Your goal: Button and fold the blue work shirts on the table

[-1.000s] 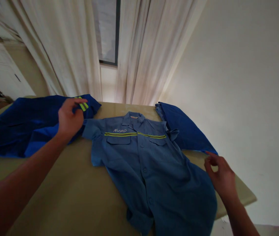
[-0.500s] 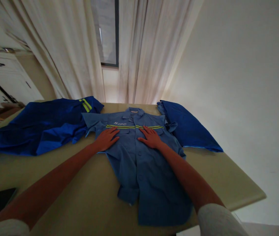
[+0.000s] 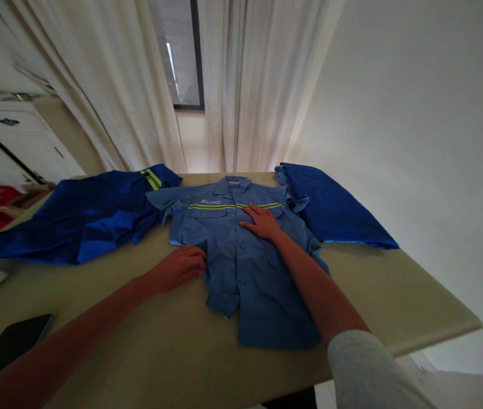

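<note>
Beneath right hand (image 3: 263, 222): shirt (image 3: 224, 250); left hand (image 3: 180, 266) at shirt's left edge.

The place looks like a room in a home: long cream fabric curtains (image 3: 109, 74) flank 1 dark-framed glass window (image 3: 183, 62), and a white panelled cabinet (image 3: 20, 145) with a dark metal drawer handle (image 3: 8, 121) stands at the left.

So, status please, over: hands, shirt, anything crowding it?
Right hand palm-down on the shirt, chest area. Left hand at its left edge, grip unclear. Shirt front-up, left side rumpled. Dark blue garments beside both sleeves.
</note>
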Tool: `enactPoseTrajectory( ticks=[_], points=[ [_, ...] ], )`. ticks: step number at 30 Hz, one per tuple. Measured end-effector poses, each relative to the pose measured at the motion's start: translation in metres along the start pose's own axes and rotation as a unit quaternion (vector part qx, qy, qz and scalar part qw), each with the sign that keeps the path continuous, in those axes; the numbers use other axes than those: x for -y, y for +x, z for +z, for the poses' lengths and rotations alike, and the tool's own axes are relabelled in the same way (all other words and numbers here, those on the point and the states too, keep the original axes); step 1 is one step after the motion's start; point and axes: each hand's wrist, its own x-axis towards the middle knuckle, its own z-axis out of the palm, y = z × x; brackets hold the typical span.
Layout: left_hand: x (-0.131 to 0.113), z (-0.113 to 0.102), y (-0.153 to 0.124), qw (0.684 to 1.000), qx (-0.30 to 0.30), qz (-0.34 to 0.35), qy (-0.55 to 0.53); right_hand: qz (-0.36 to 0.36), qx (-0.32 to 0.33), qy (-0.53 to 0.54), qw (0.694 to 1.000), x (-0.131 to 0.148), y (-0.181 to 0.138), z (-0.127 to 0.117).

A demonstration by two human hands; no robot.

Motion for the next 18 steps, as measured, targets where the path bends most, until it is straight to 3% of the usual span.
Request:
enactPoseTrajectory(
  ticks=[5,8,13,18],
  points=[
    [-0.021,-0.002,-0.001,0.988,-0.078,-0.113,-0.068,0.002,-0.011,0.013,1.0,-0.001,0.0,0.0],
    [-0.031,-0.019,-0.003,0.976,-0.064,-0.162,-0.13,0.002,-0.015,0.024,1.0,-0.002,-0.001,0.0],
    [-0.042,-0.028,-0.014,0.98,-0.077,-0.168,-0.067,0.002,-0.037,0.031,0.999,-0.002,-0.001,0.002],
    [-0.064,0.003,-0.026,0.994,0.009,-0.105,-0.002,0.004,-0.095,0.008,0.995,0.004,-0.006,-0.001]
  ],
)
